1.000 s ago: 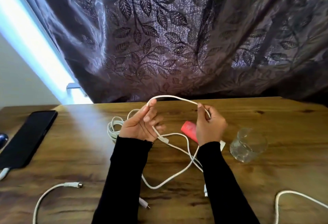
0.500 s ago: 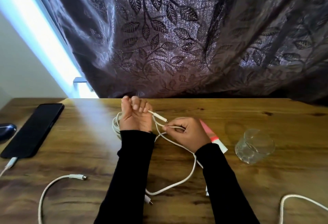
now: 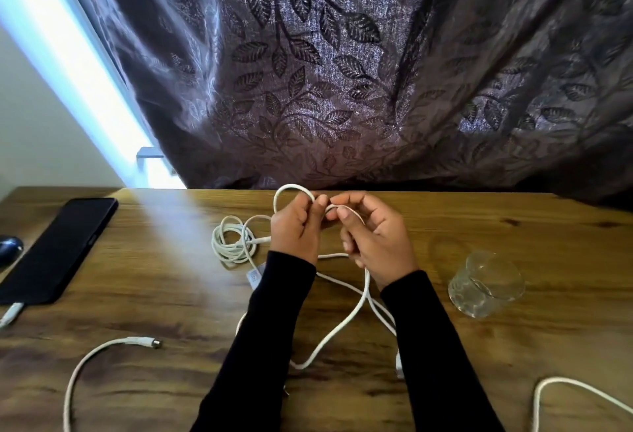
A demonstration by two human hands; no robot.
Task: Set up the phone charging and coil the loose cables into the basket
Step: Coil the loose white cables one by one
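Wooden desk [image 3: 171,260], leaf curtain behind. Left hand [image 3: 296,226] grips cable [image 3: 346,323] loop; right hand [image 3: 373,240] pinches next turn just beside; slack trails toward person.

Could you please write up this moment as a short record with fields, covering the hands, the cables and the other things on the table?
left hand: grips a loop of the white cable
right hand: pinches the same cable
coiled cable: bundled on the table, left of the hands
phone: dark, flat at far left, cable plugged in at its near end
glass: clear, right of the hands
basket: not in view
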